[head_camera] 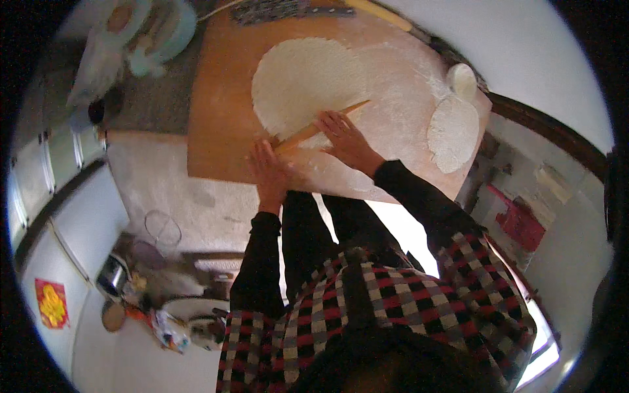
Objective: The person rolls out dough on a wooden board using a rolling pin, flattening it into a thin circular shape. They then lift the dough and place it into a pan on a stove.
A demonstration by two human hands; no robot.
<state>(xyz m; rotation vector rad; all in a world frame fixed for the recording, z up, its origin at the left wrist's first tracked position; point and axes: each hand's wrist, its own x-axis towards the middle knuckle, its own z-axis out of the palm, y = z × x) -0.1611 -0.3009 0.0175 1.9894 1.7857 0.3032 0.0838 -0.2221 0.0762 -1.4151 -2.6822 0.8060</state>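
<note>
A large round sheet of dough (304,81) lies on a floured wooden board (221,113). Across its near edge a tapered wooden rolling pin (300,136) runs at a slant. My left hand (270,169) rests on the pin's lower left end, near the board's front edge. Higher up, my right hand (346,140) lies over the pin, its pointed tip showing beyond the fingers. Both palms face down, and part of the pin is hidden beneath them.
Flour (453,135) lies in a pile at the board's right, beside a small white bowl (462,80). A light wooden rod (383,14) and a dark, blade-like metal object (329,12) lie at the far edge. A pale green container (172,37) stands at upper left.
</note>
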